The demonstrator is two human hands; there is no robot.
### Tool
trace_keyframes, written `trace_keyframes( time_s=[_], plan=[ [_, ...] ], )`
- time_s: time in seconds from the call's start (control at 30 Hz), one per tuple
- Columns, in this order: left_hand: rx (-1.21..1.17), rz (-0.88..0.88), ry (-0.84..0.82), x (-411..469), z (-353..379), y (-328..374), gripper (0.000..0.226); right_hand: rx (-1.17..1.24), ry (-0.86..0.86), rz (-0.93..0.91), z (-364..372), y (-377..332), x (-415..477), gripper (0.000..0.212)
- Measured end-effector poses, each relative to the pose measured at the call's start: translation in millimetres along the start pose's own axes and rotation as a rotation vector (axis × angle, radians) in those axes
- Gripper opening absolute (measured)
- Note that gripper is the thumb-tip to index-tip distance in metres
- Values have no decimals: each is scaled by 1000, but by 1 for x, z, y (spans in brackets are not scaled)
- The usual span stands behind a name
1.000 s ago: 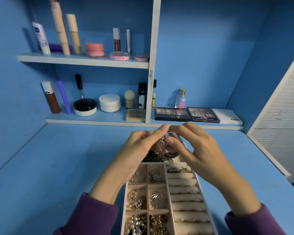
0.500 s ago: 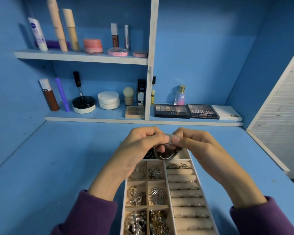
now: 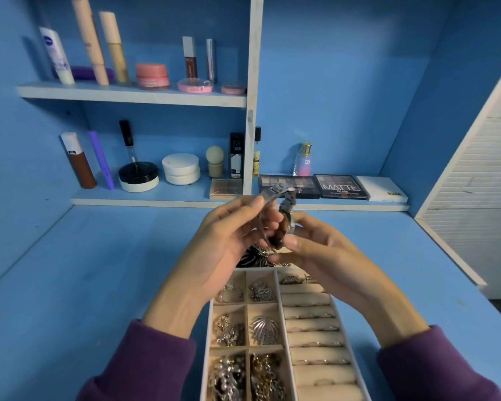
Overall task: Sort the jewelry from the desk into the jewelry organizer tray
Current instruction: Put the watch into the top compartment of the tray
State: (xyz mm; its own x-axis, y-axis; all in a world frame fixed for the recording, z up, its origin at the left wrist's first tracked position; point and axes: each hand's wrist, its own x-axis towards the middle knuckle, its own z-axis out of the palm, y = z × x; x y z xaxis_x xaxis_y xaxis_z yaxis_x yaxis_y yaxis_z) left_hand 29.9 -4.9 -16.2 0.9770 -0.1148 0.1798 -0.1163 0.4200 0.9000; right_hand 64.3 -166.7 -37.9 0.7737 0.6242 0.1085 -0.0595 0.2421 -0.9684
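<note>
Both left hand (image 3: 223, 241), right hand (image 3: 324, 256) grip watch (image 3: 285, 227); palette (image 3: 340, 186) reads MATTE.

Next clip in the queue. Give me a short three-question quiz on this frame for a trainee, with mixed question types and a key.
1. True or false: the silver metal link-band watch lies inside the white jewelry organizer tray with beige lining.
2. Multiple choice: what has a grip on the watch? A) left hand only; B) right hand only; C) both hands.
3. Fill in: the silver fan-shaped brooch sits in the ___ row of the tray's small square compartments (far, middle or near).

Key: 1 false, since it is held up in the air; 2 C; 3 middle.
</note>
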Motion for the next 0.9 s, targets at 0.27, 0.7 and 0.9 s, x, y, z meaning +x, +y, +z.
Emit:
trace_keyframes(
  time_s=[0.27, 0.7, 0.9],
  plan=[
    [43, -86, 132, 1, 6, 1, 21, 155, 134, -61, -1, 1, 3, 60],
    [573, -285, 96, 36, -9, -11, 18, -855, 339, -60, -20, -11, -6, 39],
    [1020, -235, 96, 53, -9, -33, 23, -1199, 319, 33, -28, -1, -8, 41]
  ],
)
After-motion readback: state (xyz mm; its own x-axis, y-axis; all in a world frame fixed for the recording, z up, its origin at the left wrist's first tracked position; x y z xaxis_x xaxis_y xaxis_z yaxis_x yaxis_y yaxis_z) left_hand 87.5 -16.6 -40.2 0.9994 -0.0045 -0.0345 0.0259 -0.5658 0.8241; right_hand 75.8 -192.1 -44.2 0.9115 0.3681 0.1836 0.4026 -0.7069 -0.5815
